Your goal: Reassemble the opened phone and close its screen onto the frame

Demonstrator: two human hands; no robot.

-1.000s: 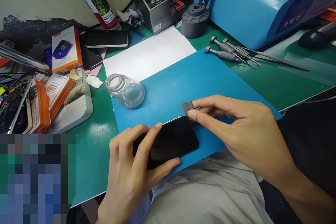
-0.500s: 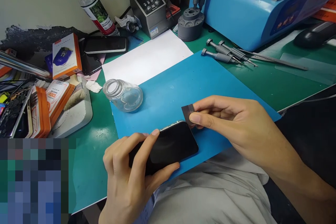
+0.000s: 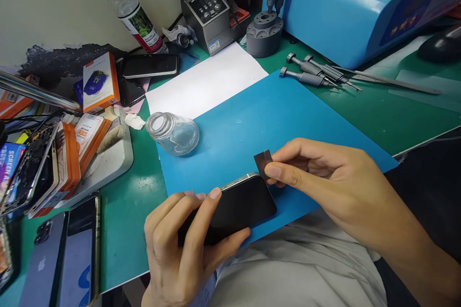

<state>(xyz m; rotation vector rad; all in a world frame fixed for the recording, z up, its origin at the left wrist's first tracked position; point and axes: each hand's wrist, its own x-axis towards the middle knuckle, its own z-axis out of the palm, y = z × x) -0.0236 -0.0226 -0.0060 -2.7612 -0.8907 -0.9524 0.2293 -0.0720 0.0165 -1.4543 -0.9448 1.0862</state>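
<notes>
My left hand (image 3: 180,244) grips a smartphone (image 3: 247,204) from its left end, fingers over the far edge and thumb along the near edge. The phone's black screen faces up, and its far long side is raised toward the camera's view with a pale metal frame showing. Pinched between thumb and fingers of my right hand (image 3: 324,168) is a small, thin, dark rectangular piece (image 3: 261,162). That piece is close to the phone's far right corner; whether it touches the frame I cannot tell. Beneath both hands lies a blue mat (image 3: 248,120).
An open glass jar (image 3: 176,136) stands at the mat's left. Beyond are white paper (image 3: 205,81), several screwdrivers (image 3: 309,76), tweezers (image 3: 399,84), a grey control unit (image 3: 209,14) and a blue machine (image 3: 334,19). Two phones (image 3: 46,259) and stacked boxes (image 3: 66,168) occupy the left.
The view has shifted slightly, so the scene sits a little further right and lower. Both hands keep their holds on the phone and the dark piece, with hardly any visible movement.
</notes>
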